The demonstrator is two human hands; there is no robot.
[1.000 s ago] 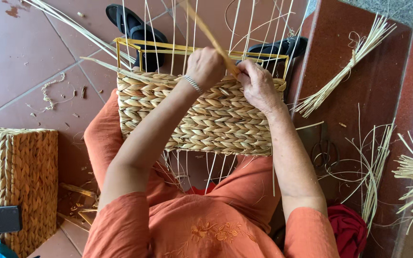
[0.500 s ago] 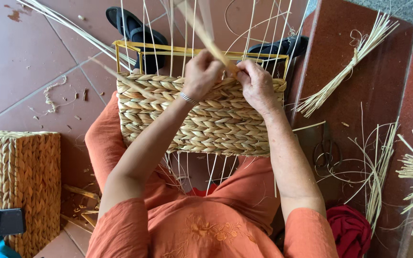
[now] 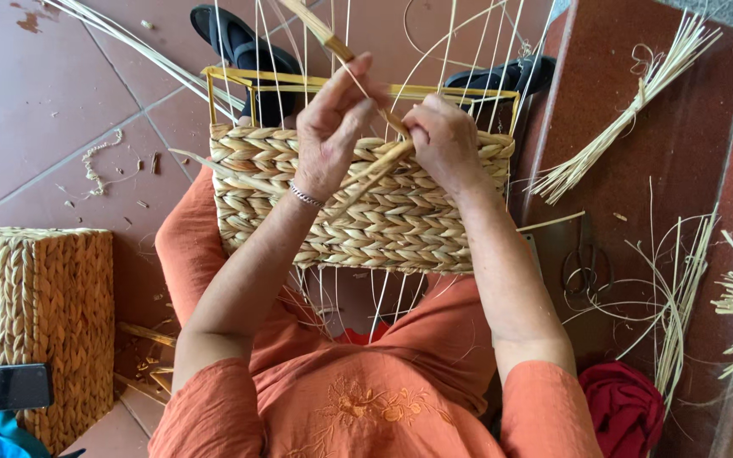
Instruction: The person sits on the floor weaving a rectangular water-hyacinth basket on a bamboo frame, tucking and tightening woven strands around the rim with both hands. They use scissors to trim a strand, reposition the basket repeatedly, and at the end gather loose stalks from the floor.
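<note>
Both sets of fingers pinch one flat straw strand [image 3: 358, 72] at the top row: left hand [image 3: 332, 127] at ten o'clock, right hand [image 3: 443, 140] beside it. The half-woven basket [image 3: 366, 212] rests on the lap; about two thirds is plaited, bare uprights and yellow frame [image 3: 299, 85] remain above.

Tan basket [image 3: 366, 212] in a plaited herringbone pattern on a yellow frame [image 3: 358, 87]; pale straw strand [image 3: 332, 47]; orange clothes [image 3: 366, 399] with embroidered flowers; reddish-brown tiled floor [image 3: 36, 102]; black shoes [image 3: 239, 47]; red cloth [image 3: 625, 407]
</note>
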